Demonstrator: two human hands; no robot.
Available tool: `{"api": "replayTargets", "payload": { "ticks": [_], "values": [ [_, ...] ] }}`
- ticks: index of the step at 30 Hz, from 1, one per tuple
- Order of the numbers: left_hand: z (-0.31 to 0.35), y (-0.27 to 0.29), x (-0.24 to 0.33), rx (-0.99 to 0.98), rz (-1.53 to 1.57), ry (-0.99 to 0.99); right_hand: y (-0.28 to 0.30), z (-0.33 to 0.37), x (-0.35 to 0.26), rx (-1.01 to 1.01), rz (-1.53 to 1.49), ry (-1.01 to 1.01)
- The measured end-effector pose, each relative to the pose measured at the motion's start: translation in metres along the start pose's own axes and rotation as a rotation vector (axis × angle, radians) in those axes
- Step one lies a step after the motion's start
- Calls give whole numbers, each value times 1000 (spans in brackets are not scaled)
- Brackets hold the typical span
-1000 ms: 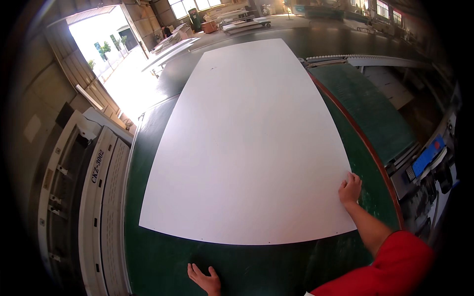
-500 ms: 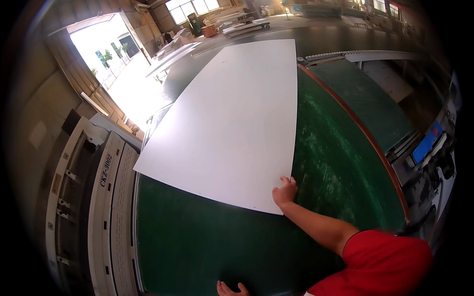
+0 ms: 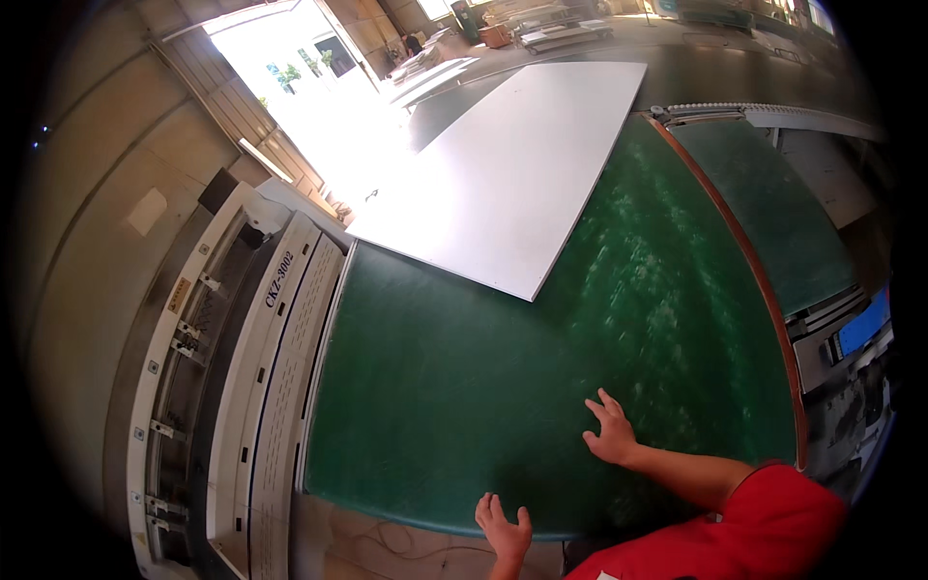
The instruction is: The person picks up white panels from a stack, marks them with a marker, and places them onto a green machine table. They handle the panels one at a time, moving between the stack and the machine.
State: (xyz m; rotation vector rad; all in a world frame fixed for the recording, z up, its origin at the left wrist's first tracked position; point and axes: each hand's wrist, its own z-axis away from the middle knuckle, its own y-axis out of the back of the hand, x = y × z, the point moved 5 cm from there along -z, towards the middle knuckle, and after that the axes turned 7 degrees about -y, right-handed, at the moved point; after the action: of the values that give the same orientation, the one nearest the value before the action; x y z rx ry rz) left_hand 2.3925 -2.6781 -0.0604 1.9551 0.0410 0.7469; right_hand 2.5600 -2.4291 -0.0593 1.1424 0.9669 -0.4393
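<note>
And there's the white panel, lying across the far part of the green table! Right hand, fingers spread, gripping nothing above the table's near part; left hand, open and empty too, at the table's near edge. A long machine flanks the table's left.

A long white machine stands left, near a bright doorway, with 1 blue screen far right.

Head-worn fisheye, wide view, facing forward and down
</note>
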Motion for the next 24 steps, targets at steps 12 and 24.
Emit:
{"api": "replayTargets", "payload": {
  "ticks": [12,24],
  "values": [
    [51,-97,159,-283,-16,-328,124,174,115,-20,315,236],
    [73,-138,228,-316,-15,-487,184,208,164,77,258,158]
  ]
}}
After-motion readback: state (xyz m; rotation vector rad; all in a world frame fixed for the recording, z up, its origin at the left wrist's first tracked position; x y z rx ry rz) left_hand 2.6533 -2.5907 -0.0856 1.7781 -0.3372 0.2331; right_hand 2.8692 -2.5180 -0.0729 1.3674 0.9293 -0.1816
